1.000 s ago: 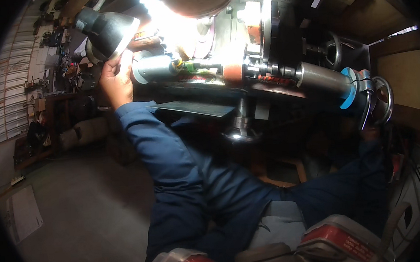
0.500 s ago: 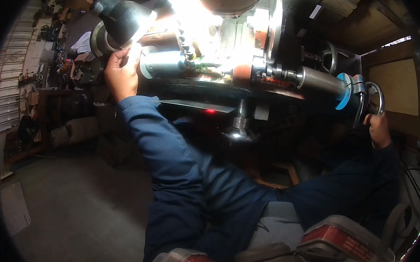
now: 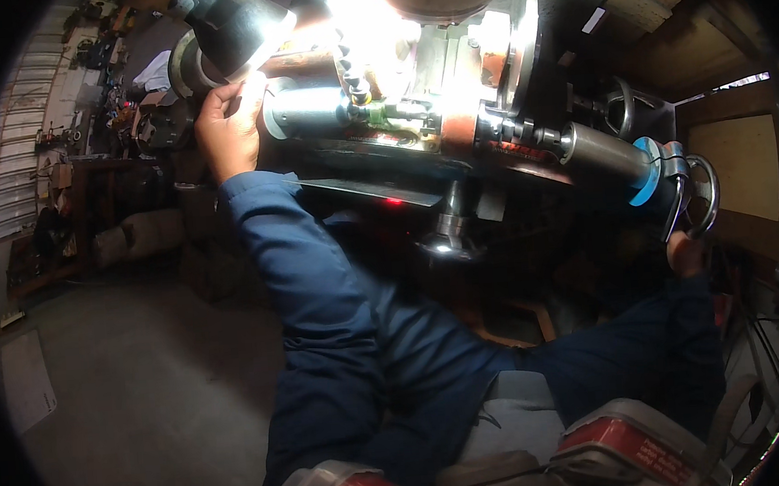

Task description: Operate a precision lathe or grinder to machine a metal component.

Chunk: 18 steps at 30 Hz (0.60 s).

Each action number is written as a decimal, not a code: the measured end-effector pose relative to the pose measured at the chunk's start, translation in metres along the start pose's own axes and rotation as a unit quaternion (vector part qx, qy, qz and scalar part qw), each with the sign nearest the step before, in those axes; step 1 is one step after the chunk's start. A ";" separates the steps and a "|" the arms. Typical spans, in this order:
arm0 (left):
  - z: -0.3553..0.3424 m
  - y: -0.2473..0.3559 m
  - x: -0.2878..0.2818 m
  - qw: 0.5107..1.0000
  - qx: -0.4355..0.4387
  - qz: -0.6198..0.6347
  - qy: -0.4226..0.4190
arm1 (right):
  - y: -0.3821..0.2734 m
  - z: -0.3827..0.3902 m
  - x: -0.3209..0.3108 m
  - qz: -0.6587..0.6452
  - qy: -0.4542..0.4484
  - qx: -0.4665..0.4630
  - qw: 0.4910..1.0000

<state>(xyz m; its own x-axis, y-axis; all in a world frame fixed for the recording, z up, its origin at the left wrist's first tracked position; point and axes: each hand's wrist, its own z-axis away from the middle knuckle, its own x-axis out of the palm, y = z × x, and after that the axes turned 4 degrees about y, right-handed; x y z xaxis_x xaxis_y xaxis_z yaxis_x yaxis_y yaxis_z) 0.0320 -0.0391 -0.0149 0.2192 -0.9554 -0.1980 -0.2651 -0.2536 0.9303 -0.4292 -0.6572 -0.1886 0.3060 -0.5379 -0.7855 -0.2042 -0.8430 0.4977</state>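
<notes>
Working in blue sleeves (image 3: 304, 249) at a lathe-style machine (image 3: 374, 149), you are holding your left hand (image 3: 230, 132) well to the left of the steel barrel (image 3: 605, 154). That hand's thumb and bent fingers are standing close together at the lower rim of a black lamp shade (image 3: 235, 32); glare is hiding whether they are gripping it. A grey cylinder (image 3: 308, 109) is lying just beside that thumb, left of the barrel, with an orange-brown block (image 3: 460, 128) sitting between the two. Your right hand (image 3: 685, 258) is showing below and to the right of the barrel, at the lower end of a bent metal lever (image 3: 676, 205) and near a ring-shaped handwheel (image 3: 713, 193); shadow is covering its fingers, leaving their grip impossible to tell. A blue collar (image 3: 646, 191) is circling the barrel's right end. A chrome knob (image 3: 448, 243) is hanging below and left of the barrel, while a large disc (image 3: 520, 44) is standing above and left of it. Red-and-grey filter cartridges (image 3: 634, 447) are filling the foreground below the barrel.
</notes>
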 end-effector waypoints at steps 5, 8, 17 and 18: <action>-0.006 -0.010 -0.004 0.999 0.034 -0.016 -0.004 | -0.087 -0.045 -0.026 -0.111 0.225 0.318 0.914; -0.005 -0.011 -0.009 0.998 0.046 -0.052 0.003 | -0.111 -0.078 -0.067 -0.077 0.270 0.360 0.890; -0.004 -0.008 -0.005 0.999 0.027 -0.020 -0.014 | -0.107 -0.145 -0.150 -0.334 0.171 0.442 0.815; -0.005 -0.008 -0.008 0.999 0.022 -0.023 -0.007 | -0.108 -0.163 -0.164 -0.295 0.186 0.424 0.836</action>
<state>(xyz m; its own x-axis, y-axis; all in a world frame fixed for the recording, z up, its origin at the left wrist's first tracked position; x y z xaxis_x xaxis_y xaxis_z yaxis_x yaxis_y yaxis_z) 0.0368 -0.0290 -0.0192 0.2192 -0.9442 -0.2457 -0.2969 -0.3044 0.9051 -0.3062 -0.4787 -0.0538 0.8219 -0.1281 -0.5550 -0.4528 -0.7381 -0.5003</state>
